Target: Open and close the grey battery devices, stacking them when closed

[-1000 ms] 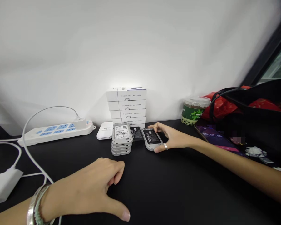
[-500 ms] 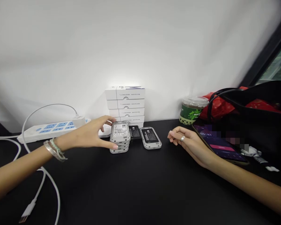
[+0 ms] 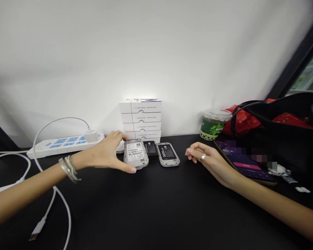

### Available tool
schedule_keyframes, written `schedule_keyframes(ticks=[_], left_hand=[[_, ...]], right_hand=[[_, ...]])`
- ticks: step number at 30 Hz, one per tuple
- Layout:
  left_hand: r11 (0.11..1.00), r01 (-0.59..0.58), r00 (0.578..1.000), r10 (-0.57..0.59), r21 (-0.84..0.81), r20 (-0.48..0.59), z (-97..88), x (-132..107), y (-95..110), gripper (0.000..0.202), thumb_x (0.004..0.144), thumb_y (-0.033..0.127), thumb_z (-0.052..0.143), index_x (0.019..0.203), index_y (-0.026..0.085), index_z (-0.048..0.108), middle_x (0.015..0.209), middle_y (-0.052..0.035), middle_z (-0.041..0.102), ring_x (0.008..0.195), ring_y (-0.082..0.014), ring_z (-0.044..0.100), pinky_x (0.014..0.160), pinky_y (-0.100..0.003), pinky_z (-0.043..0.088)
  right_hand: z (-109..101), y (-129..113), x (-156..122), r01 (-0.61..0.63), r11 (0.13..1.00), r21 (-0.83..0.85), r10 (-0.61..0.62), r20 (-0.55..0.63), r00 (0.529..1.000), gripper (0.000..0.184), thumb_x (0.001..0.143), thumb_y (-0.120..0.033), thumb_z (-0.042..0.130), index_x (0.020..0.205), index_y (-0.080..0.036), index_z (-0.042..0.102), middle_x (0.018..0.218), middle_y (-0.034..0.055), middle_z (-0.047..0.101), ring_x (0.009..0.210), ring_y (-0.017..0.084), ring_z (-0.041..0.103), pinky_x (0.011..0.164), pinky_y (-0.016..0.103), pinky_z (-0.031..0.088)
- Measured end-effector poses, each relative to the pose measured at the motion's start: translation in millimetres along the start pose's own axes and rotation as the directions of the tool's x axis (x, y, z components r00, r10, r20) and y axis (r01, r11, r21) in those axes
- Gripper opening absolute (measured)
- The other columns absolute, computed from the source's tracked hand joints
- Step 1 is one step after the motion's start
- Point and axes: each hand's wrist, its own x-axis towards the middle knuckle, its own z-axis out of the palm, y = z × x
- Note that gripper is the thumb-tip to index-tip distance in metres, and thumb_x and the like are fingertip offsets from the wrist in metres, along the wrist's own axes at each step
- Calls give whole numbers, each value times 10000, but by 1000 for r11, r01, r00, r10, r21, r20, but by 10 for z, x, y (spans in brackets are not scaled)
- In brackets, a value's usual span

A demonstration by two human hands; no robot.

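My left hand (image 3: 108,152) spans a white pocket Wi-Fi router (image 3: 135,151), thumb at its near edge and fingers at its far edge. Its back is off, and a printed label lies in the bare battery bay. A sliver of another casing shows under it; anything lower is hidden. Just behind to the right is a black battery (image 3: 150,147), partly covered. Beside it lies a second router (image 3: 169,161) with a black 3000 mAh battery in place. My right hand (image 3: 211,159) rests on the table, ringed, with curled fingers closed and nothing visible in them.
White boxes (image 3: 142,118) are stacked against the wall. A power strip (image 3: 65,144) with a plugged charger and white cable (image 3: 65,205) is on the left. At right are a lidded drink cup (image 3: 215,123), a phone (image 3: 245,161) and a black bag (image 3: 297,146).
The router under my left hand has come forward and lower in view, and the stacked layers below it are now mostly hidden. My right hand has stayed nearly still.
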Motion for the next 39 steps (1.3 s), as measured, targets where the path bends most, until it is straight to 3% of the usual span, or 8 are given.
schedule_keyframes(ticks=[5, 8, 13, 18, 21, 25, 32, 39], left_hand=[[990, -136, 983, 132, -26, -129, 221, -386, 291, 1011, 510, 693, 824, 1301, 238, 390, 1310, -111, 462, 1177, -376, 496, 1016, -501, 441], [977, -145, 989, 139, -154, -49, 391, -600, 501, 1005, 531, 634, 848, 1346, 293, 368, 1271, -75, 527, 1107, -341, 564, 952, -448, 492], [979, 25, 991, 1, -203, 130, 565, -684, 592, 1009, 561, 735, 774, 1390, 302, 396, 1120, -62, 589, 1009, -337, 597, 857, -433, 507], [990, 127, 974, -114, -58, 194, 643, -616, 499, 1212, 558, 821, 693, 1529, 241, 257, 973, -68, 575, 917, -353, 581, 820, -462, 471], [988, 120, 967, -95, -96, 236, 636, -589, 462, 1224, 538, 811, 716, 1535, 262, 265, 966, -46, 583, 915, -325, 578, 863, -455, 460], [982, 117, 976, -86, -149, 201, 645, -579, 396, 1092, 547, 723, 776, 1474, 311, 371, 894, 10, 569, 869, -260, 581, 827, -379, 463], [980, 130, 975, -99, -153, 197, 651, -532, 395, 1072, 548, 676, 802, 1458, 297, 381, 864, 24, 556, 835, -247, 567, 778, -355, 446], [981, 135, 971, -103, -140, 215, 609, -532, 434, 1118, 510, 675, 814, 1446, 264, 362, 863, 20, 544, 824, -248, 547, 732, -339, 433]], right_hand=[[6, 15, 3, 24, 999, -43, -25, -1, 1000, 322, 817, -507, 689, 780, -210, 569, 730, 6, 556, 687, 159, 491, 657, 302, 406], [5, 28, -5, 64, 992, -111, -65, -1, 998, 311, 856, -506, 641, 797, -213, 555, 734, 3, 547, 680, 157, 493, 656, 305, 414], [86, -89, 44, 230, 922, -311, -207, 105, 973, 231, 869, -453, 643, 885, -225, 606, 867, 33, 605, 802, 204, 550, 754, 356, 448], [388, -303, 334, 558, 693, -456, -332, 485, 809, 411, 911, -433, 611, 1273, -239, 610, 1251, 85, 596, 1211, 266, 471, 1101, 451, 330], [573, -335, 548, 623, 599, -503, -301, 579, 758, 523, 888, -462, 639, 1334, -192, 597, 1285, 135, 539, 1259, 314, 417, 1111, 528, 305], [679, -321, 687, 624, 540, -565, -247, 602, 759, 453, 858, -446, 696, 1196, -144, 688, 1262, 177, 542, 1281, 359, 397, 1059, 583, 314], [663, -380, 702, 602, 568, -561, -218, 603, 768, 440, 717, -544, 802, 970, -200, 697, 1129, 109, 666, 1231, 348, 457, 979, 545, 340], [637, -459, 420, 540, 644, -542, -307, 464, 831, 515, 690, -438, 834, 1056, -205, 558, 1129, 64, 649, 1084, 266, 527, 952, 446, 342]])
